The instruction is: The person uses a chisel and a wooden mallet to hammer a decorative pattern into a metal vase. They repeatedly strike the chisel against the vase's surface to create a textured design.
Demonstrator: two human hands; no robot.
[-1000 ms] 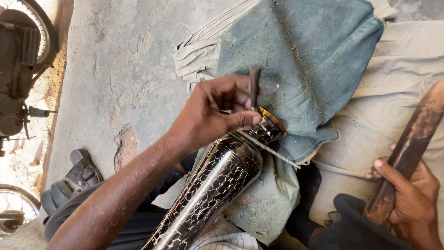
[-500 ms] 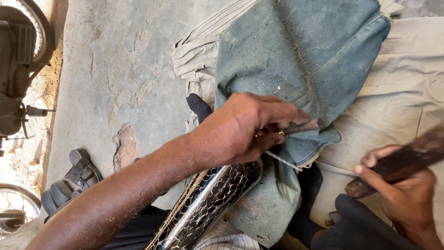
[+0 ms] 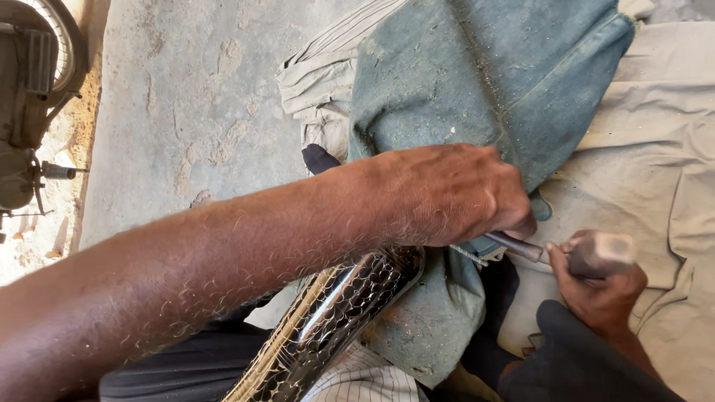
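Left hand fist-closed around thin metal rod, rod tip poking out toward right hand. Right hand clamps wooden mallet, head just beside rod end. Patterned chrome cylinder under left wrist, resting on blue-grey cloth.

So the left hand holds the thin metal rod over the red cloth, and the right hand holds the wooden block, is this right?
Only the colour is wrong: the head view shows the left hand holding the thin metal rod over a blue-grey cloth. The right hand holds the wooden block.
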